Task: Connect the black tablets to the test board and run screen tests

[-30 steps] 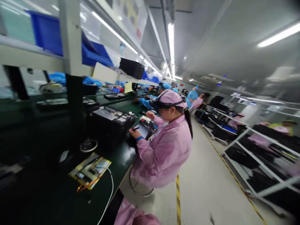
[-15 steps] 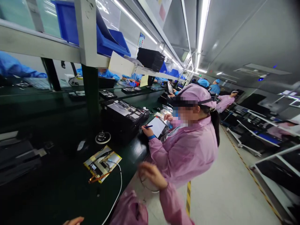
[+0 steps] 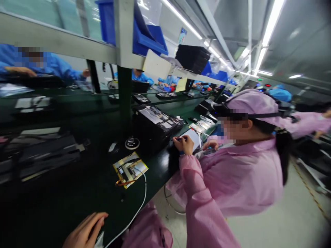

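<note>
From where I stand, the person beside the bench point(image 3: 100, 196) wears a long pink sleeve point(image 3: 204, 203) on the right arm, roomy and softly creased, narrowing into a gathered cuff point(image 3: 188, 161). More loose pink cloth point(image 3: 148, 229), rumpled into folds, shows along the near edge of the bench. Both the right hand point(image 3: 186, 144) and the left hand point(image 3: 85, 231) are ungloved, and a bit of blue shows by the right wrist, though I can't tell whether it's worn there.

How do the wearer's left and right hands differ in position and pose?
The left hand is low over the green bench, while the right hand reaches farther out, toward the seated person. The left hand's fingers are extended and close together; the right hand's fingers are curled. Both hands are bare.
</note>
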`<act>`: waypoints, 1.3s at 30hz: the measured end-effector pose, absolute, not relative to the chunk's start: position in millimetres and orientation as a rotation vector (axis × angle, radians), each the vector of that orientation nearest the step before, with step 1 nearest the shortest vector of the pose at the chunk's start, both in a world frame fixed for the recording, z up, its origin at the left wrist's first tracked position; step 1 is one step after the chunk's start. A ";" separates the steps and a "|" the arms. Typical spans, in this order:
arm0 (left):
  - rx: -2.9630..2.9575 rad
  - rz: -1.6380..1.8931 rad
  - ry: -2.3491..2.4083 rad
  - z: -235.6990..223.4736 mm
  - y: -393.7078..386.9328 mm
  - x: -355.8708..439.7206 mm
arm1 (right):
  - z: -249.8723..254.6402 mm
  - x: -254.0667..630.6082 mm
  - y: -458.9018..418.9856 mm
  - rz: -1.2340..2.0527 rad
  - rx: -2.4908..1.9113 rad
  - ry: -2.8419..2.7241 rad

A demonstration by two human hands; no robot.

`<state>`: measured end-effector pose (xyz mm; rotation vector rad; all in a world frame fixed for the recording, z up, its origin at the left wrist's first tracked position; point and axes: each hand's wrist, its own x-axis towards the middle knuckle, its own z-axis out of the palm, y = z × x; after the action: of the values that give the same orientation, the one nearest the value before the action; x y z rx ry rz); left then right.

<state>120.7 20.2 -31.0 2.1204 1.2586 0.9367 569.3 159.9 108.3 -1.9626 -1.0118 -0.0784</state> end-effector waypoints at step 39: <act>2.504 0.560 2.132 76.1 140.7 66.8 | 87.6 228.1 255.2 1.144 -1.075 -1.766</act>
<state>66.8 140.7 76.1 2.5041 2.1318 0.5601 228.1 255.2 87.6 -1.0751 -1.7659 1.1438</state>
